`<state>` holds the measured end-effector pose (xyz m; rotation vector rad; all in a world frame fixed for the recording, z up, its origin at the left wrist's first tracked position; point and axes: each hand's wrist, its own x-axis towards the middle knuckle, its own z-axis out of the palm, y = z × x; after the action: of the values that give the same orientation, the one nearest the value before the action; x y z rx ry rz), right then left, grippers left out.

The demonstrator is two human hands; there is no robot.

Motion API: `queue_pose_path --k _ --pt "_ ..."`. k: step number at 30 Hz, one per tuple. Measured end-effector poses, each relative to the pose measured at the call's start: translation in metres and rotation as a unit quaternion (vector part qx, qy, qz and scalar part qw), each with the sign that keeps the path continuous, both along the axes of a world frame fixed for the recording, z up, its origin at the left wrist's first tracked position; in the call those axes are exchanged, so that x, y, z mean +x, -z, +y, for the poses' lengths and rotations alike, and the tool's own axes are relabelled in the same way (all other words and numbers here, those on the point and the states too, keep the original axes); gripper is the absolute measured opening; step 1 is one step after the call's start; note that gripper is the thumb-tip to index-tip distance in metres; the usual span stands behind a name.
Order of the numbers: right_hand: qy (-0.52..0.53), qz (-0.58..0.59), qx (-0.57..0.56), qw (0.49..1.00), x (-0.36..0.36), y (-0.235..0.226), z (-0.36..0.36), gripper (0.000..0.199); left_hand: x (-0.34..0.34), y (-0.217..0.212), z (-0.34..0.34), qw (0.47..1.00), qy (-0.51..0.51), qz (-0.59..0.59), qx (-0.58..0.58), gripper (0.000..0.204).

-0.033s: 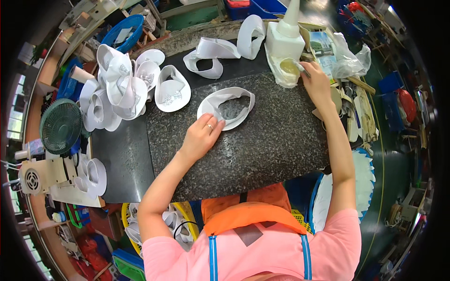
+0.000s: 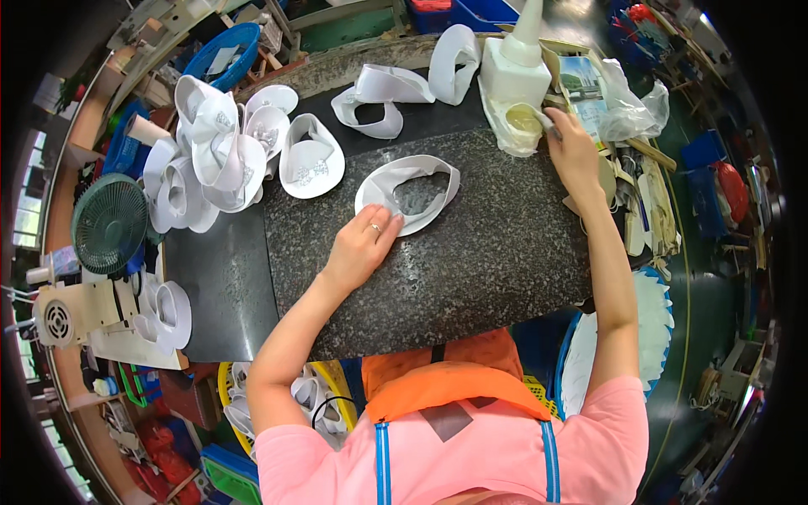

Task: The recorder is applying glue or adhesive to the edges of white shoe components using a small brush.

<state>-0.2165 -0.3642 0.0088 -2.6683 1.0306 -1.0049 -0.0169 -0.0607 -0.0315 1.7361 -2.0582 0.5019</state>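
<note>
My left hand [image 2: 360, 251] rests at the near left edge of a white shoe upper [image 2: 384, 183], its fingers closed on the rim. The upper lies as an open loop on the speckled dark slab [image 2: 488, 252]. My right hand [image 2: 576, 158] grips a small brush [image 2: 551, 126] by its handle; the brush's tip is hidden at the cut opening of a white plastic bottle [image 2: 515, 80]. Pale yellowish glue [image 2: 523, 119] shows inside that opening. Nearest to the held upper, another white upper [image 2: 311, 172] with a silvery decoration stands to the left.
Piled white uppers [image 2: 223, 160] crowd the table's left side. Two plain white bands, one a folded strip [image 2: 391, 84], lie at the back. A green fan [image 2: 109, 223] stands far left. A clear plastic bag [image 2: 627, 114] sits right of the bottle. Baskets [image 2: 225, 396] flank my lap.
</note>
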Motion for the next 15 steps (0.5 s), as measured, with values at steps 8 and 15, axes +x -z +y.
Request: queue_pose_path --k 8,15 --pt "-0.281 -0.142 0.477 0.821 0.046 -0.011 0.123 0.019 -0.001 0.019 0.026 0.999 -0.022 0.022 0.017 0.028" --pt "-0.283 0.017 0.114 0.952 0.107 0.029 0.162 0.028 -0.004 0.028 0.031 0.999 -0.036 0.037 -0.005 0.025"
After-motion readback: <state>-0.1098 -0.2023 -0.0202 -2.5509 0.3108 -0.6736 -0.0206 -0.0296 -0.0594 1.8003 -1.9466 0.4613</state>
